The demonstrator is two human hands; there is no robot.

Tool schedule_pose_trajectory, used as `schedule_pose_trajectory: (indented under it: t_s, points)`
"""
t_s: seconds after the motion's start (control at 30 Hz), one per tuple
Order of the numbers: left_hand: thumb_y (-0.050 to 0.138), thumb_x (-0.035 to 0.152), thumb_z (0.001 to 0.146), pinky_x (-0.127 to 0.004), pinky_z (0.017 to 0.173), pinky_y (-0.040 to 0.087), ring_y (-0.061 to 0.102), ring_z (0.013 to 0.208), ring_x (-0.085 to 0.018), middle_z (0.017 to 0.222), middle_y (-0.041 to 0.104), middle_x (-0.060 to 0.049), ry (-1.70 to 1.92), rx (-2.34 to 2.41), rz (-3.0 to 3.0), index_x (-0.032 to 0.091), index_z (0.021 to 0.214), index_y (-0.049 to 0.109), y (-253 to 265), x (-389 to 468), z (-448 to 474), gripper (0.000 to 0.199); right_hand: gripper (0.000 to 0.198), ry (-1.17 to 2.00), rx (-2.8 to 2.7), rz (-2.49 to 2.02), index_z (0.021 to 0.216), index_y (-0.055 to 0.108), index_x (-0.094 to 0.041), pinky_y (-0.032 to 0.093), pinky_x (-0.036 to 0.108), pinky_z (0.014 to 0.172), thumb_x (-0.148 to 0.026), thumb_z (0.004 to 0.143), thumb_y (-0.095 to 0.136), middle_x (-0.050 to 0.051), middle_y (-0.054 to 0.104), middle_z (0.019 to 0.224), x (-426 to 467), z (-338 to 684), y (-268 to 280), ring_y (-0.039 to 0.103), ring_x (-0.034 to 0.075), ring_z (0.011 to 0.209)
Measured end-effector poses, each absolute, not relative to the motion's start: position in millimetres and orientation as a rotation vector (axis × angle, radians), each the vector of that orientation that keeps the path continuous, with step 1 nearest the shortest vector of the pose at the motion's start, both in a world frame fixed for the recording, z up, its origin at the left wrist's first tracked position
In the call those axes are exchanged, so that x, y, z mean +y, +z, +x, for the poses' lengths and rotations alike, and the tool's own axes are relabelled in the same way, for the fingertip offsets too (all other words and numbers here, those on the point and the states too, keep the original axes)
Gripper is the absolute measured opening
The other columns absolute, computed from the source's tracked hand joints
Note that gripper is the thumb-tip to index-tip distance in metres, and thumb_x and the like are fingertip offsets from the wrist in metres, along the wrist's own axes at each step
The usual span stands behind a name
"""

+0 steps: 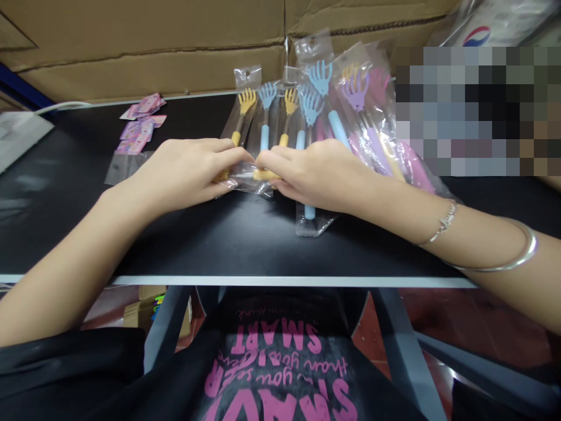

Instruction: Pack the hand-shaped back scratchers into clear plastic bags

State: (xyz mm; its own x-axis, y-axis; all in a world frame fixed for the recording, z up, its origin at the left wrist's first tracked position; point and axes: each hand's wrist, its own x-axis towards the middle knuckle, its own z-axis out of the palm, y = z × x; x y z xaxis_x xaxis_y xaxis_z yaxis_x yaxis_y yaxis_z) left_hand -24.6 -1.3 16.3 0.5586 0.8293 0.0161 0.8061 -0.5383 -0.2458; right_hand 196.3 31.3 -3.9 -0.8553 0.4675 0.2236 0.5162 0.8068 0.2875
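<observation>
Both hands meet over several back scratchers in clear plastic bags. My left hand point(193, 169) is closed on a yellow piece with a metal rod, seemingly one end of a yellow back scratcher point(265, 175) lying crosswise. At its other end, my right hand point(313, 172) pinches the yellow handle; most of the piece is hidden by my fingers. Just beyond the hands lie a bagged yellow back scratcher point(247, 100), a blue back scratcher point(267, 95) and a purple back scratcher point(356, 90), claws pointing away. A blue handle end point(310, 211) sticks out below my right hand.
Small pink and purple printed packets point(140, 126) lie on the black table point(245, 245) at the left. Cardboard point(153, 64) stands along the back. White plastic packaging point(495, 29) is at the far right. A light strip point(284, 282) edges the table's front.
</observation>
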Motion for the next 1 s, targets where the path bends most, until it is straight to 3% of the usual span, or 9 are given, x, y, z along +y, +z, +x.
schedule_pose_trajectory:
  t_s: [0.33,0.5,1.0]
  points:
    - [0.038,0.026,0.091,-0.027,0.066,0.046,0.062,0.098,-0.022,0.109,0.062,-0.005,0.200,-1.407,-2.541,0.025,0.120,0.052,17.8,-2.6,-23.2,0.033,0.043,-0.519,-2.857,-0.765,0.134,0.042,-0.015,0.025,0.028,0.058,-0.025,0.095,0.028,0.008,0.066,0.101,31.5,196.9,-4.1,0.058,0.016,0.070]
    - [0.035,0.027,0.093,-0.027,0.062,0.044,0.062,0.095,-0.023,0.107,0.062,-0.007,0.216,-1.379,-2.537,0.021,0.121,0.051,19.2,-4.0,-22.1,0.033,0.043,-0.507,-2.862,-0.764,0.134,0.042,-0.015,0.026,0.028,0.059,-0.025,0.095,0.028,0.008,0.066,0.102,31.6,196.5,-3.9,0.058,0.017,0.073]
    - [0.032,0.030,0.094,-0.028,0.057,0.037,0.060,0.096,-0.021,0.111,0.060,-0.004,0.266,-1.405,-2.538,0.023,0.123,0.048,19.6,-2.5,-23.0,0.034,0.042,-0.516,-2.858,-0.766,0.132,0.043,-0.014,0.026,0.027,0.059,-0.023,0.093,0.029,0.008,0.065,0.099,31.3,195.9,-3.7,0.058,0.016,0.072]
